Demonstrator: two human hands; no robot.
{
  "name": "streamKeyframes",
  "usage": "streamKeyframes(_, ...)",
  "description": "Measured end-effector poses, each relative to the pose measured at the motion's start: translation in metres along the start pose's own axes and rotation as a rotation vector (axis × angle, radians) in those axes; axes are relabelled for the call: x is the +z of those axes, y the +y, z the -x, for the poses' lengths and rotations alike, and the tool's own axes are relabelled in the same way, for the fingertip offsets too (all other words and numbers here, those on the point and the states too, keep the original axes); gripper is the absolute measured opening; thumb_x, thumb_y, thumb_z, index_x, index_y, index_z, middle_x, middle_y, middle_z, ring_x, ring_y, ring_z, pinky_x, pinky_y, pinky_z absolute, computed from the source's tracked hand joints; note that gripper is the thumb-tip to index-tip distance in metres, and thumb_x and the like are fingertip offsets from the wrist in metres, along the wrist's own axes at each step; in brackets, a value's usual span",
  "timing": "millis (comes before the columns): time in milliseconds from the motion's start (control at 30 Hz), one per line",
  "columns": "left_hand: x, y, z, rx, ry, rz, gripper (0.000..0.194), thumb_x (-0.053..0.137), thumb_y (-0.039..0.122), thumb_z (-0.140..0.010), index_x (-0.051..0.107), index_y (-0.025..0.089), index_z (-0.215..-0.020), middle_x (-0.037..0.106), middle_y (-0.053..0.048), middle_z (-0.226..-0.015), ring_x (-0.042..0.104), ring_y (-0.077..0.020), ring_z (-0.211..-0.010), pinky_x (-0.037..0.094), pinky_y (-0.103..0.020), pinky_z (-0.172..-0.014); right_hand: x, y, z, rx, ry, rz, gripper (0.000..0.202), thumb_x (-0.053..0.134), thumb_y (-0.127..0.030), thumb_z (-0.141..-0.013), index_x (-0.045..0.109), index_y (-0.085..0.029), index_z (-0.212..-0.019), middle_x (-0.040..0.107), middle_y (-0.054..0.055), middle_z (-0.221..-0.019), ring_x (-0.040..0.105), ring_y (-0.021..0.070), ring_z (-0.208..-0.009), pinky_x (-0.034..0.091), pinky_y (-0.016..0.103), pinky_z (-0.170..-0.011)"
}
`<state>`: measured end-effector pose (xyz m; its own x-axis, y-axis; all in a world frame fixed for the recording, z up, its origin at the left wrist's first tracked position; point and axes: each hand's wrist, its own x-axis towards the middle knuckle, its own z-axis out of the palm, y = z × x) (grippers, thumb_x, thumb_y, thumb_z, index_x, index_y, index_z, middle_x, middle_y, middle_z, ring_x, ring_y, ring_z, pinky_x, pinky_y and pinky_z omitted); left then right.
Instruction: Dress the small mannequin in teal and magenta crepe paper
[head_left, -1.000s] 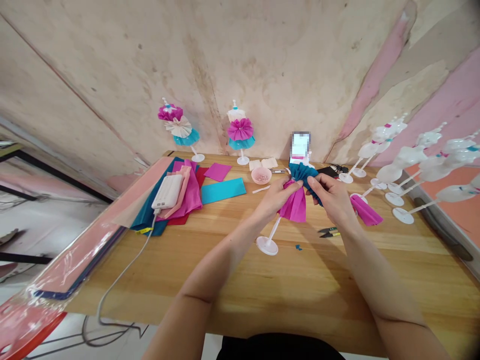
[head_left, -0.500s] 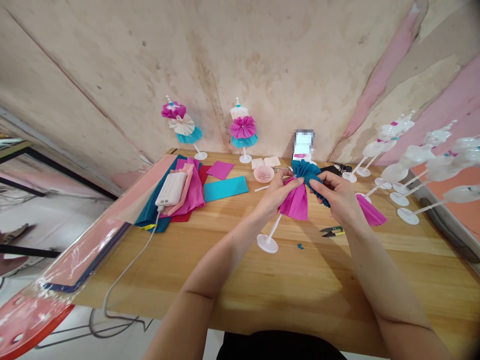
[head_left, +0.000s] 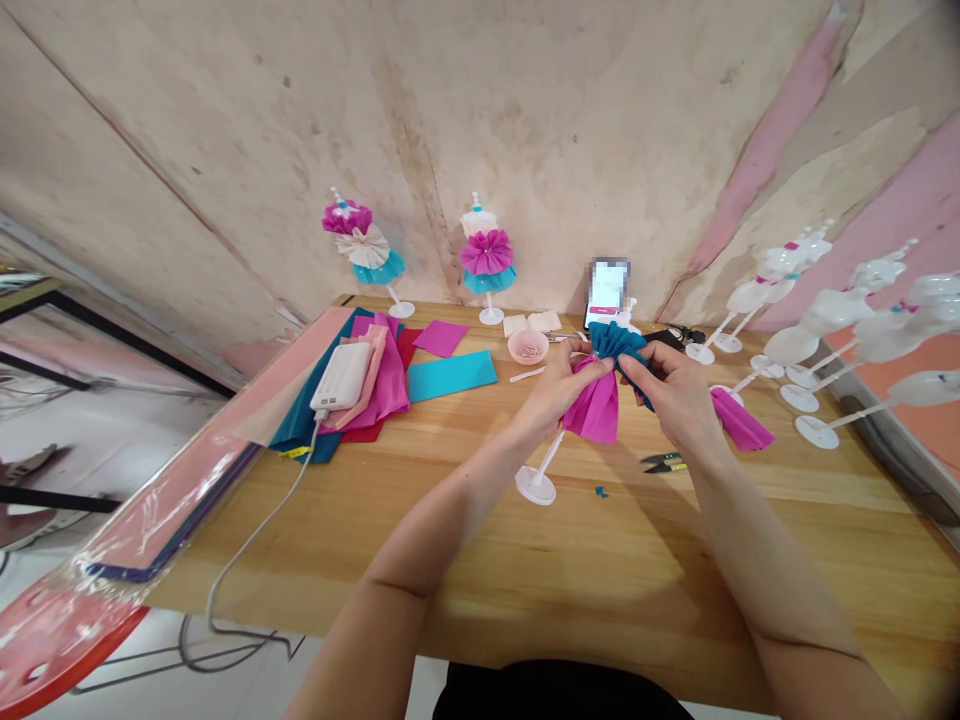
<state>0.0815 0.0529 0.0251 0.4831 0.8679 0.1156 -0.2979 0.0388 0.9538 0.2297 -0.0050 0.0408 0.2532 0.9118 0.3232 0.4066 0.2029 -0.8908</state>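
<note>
Dark blue pleated paper (head_left: 616, 342) is bunched around the upper part of a small white mannequin stand (head_left: 535, 485), above a magenta paper skirt (head_left: 592, 408). My left hand (head_left: 564, 385) pinches the blue paper at its left side, thumb over the top edge of the skirt. On the right, my right hand (head_left: 671, 385) grips the loose end of the blue paper between thumb and fingers. The stand leans to the right, and its round base is near the table's middle. Most of the mannequin's body is hidden by paper and fingers.
Snips (head_left: 664, 463) and blue scraps (head_left: 601, 492) lie nearby. Behind are a pink bowl of beads (head_left: 528, 346), a phone (head_left: 607, 290) and two dressed mannequins (head_left: 487, 255). Bare mannequins (head_left: 817, 320) stand right; paper sheets (head_left: 452, 376) and a power bank (head_left: 341, 377) lie left.
The blue paper's loose end has been drawn in slightly toward the mannequin, with the fingers of my right hand curled closer. The stand has shifted very slightly right.
</note>
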Motion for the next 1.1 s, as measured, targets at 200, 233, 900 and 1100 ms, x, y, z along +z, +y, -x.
streamKeyframes(200,0.0007,-0.0020,0.0000,0.007,0.004,0.006,0.035,0.068,0.040,-0.079,0.054,0.020,-0.104,0.058,-0.005,-0.107,0.057,-0.0148,-0.094,0.045,-0.029,-0.085,-0.0016,-0.0015,0.0012,-0.014,0.004,0.080,0.029,0.061,-0.045,-0.087,0.054,-0.020,-0.073,0.053,-0.003,-0.061,0.045,0.0097,-0.050,0.034,0.025,-0.046)
streamKeyframes(233,0.0007,-0.0023,0.0000,0.011,0.004,0.007,0.035,0.069,0.040,-0.079,0.054,0.020,-0.103,0.058,-0.005,-0.107,0.057,-0.0149,-0.095,0.044,-0.029,-0.086,-0.0017,-0.0015,0.0013,-0.017,0.004,0.082,0.029,0.061,-0.045,-0.087,0.054,-0.021,-0.073,0.053,-0.002,-0.061,0.045,0.0098,-0.050,0.034,0.025,-0.046)
streamKeyframes(900,-0.0029,-0.0023,-0.0028,0.036,-0.066,-0.076,0.045,0.073,0.040,-0.075,0.052,0.019,-0.108,0.056,-0.009,-0.120,0.055,-0.0206,-0.110,0.045,-0.031,-0.090,-0.0004,0.0037,-0.0001,-0.020,0.023,0.103,0.028,0.060,-0.046,-0.087,0.055,-0.021,-0.075,0.054,-0.002,-0.061,0.047,0.0104,-0.049,0.035,0.025,-0.046)
streamKeyframes(1100,-0.0030,-0.0030,-0.0020,0.007,-0.037,-0.038,0.039,0.071,0.038,-0.077,0.054,0.019,-0.107,0.058,-0.007,-0.115,0.058,-0.0186,-0.101,0.045,-0.030,-0.084,0.0006,0.0041,0.0003,-0.019,0.012,0.091,0.029,0.060,-0.047,-0.087,0.056,-0.021,-0.075,0.057,-0.002,-0.063,0.047,0.0102,-0.050,0.035,0.025,-0.046)
